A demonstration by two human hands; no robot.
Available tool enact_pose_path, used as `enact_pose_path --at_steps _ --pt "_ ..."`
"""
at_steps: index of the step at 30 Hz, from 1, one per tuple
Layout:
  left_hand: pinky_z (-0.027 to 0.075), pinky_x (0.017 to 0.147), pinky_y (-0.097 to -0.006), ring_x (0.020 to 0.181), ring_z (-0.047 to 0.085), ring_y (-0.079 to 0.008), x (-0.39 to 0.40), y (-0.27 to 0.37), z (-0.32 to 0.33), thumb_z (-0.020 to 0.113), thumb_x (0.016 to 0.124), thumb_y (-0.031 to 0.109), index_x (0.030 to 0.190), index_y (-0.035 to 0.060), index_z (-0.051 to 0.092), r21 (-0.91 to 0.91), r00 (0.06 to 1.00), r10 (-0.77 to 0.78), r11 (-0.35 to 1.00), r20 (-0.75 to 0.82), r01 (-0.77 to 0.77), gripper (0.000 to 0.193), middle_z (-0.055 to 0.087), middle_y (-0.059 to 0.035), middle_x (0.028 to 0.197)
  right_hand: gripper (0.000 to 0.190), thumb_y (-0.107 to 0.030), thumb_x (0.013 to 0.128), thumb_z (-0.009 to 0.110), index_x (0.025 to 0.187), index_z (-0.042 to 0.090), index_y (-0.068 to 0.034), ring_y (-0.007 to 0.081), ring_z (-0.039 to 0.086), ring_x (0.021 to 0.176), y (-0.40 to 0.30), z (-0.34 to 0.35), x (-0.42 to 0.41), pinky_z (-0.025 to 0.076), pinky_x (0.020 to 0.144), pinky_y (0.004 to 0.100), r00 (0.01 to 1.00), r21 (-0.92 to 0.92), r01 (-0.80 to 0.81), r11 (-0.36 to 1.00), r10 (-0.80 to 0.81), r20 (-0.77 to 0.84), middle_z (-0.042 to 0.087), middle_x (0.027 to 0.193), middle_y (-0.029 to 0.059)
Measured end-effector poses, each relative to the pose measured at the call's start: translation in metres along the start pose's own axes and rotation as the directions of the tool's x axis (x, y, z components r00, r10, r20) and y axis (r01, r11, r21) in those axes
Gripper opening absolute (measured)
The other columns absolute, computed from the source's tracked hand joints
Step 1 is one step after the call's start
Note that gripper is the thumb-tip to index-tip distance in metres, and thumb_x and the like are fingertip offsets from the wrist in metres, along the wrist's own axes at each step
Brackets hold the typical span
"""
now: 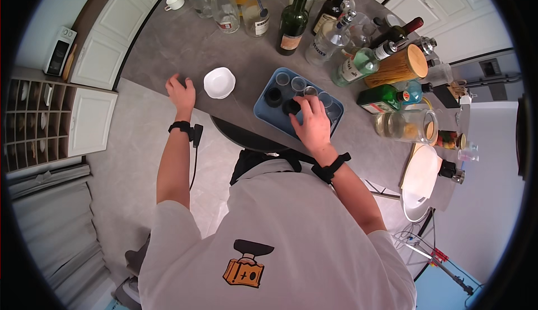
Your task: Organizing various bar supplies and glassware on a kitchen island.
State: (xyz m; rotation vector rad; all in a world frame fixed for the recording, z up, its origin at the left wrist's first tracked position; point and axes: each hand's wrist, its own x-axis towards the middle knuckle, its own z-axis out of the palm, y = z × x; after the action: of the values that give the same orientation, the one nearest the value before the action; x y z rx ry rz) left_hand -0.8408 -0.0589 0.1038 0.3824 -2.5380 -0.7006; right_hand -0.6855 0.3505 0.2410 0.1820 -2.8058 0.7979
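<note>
My right hand (313,125) reaches into a blue plastic tray (269,119), thumb and fingers around the rim of a small black cup (290,107). Another black cup (274,96) stands to its left in the same tray. Small clear cups line the tray's far side, among them one at the far left corner (282,79) and a neighbour (299,84). My left hand (182,94) hovers at the counter's front edge, empty, fingers apart. Just right of it sits a white bowl (219,83), not touched by the hand.
Beyond the tray stand several bottles, including a dark green one (292,24), a clear one (330,41) and a light green one (357,66). A pasta jar (397,66), glass jar (405,126) and white oval plate (420,171) are at right. A white cup (175,1) stands far left.
</note>
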Motion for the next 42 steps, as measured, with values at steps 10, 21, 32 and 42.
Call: enact_pose_path --at_steps 10,21,32,42 --pt "0.033 0.117 -0.0569 0.149 0.045 -0.0337 -0.016 0.004 0.013 0.057 0.101 0.024 0.143 0.0054 0.057 0.147 1.000 0.009 0.989 -0.013 -0.007 0.045 0.050 -0.0170 0.159 0.051 -0.011 0.085 0.084 0.132 0.063 -0.012 0.0345 0.071 0.106 -0.003 0.012 0.002 0.060 0.087 0.0434 0.999 0.024 -0.037 0.999 0.036 0.015 0.064 0.125 0.0092" --pt "0.031 0.118 -0.0571 0.151 0.044 -0.0332 -0.021 0.003 0.014 0.058 0.100 0.025 0.142 0.0064 0.058 0.142 0.999 -0.001 0.990 -0.034 0.006 0.046 0.050 -0.0163 0.160 0.050 -0.010 0.086 0.082 0.132 0.063 -0.012 0.0335 0.071 0.104 -0.006 0.014 0.006 0.061 0.085 0.0429 0.998 0.019 -0.059 0.998 0.058 0.015 0.064 0.123 0.0089" --pt "0.032 0.117 -0.0586 0.151 0.044 -0.0340 -0.021 0.001 0.015 0.058 0.099 0.024 0.142 0.0067 0.057 0.138 0.999 0.013 0.990 -0.038 -0.008 0.046 0.050 -0.0160 0.160 0.053 -0.010 0.086 0.082 0.134 0.061 -0.013 0.0337 0.071 0.104 -0.004 0.014 0.004 0.061 0.083 0.0435 0.998 0.019 -0.068 0.997 0.068 0.016 0.062 0.126 0.0088" --pt "0.031 0.117 -0.0585 0.152 0.043 -0.0338 -0.021 0.004 0.012 0.058 0.100 0.024 0.142 0.0074 0.057 0.136 1.000 0.000 0.991 -0.018 0.003 0.045 0.049 -0.0158 0.161 0.055 -0.010 0.087 0.081 0.137 0.059 -0.012 0.0345 0.072 0.103 0.000 0.017 0.002 0.061 0.083 0.0441 0.996 0.018 -0.088 0.996 0.087 0.035 0.062 0.126 0.0099"
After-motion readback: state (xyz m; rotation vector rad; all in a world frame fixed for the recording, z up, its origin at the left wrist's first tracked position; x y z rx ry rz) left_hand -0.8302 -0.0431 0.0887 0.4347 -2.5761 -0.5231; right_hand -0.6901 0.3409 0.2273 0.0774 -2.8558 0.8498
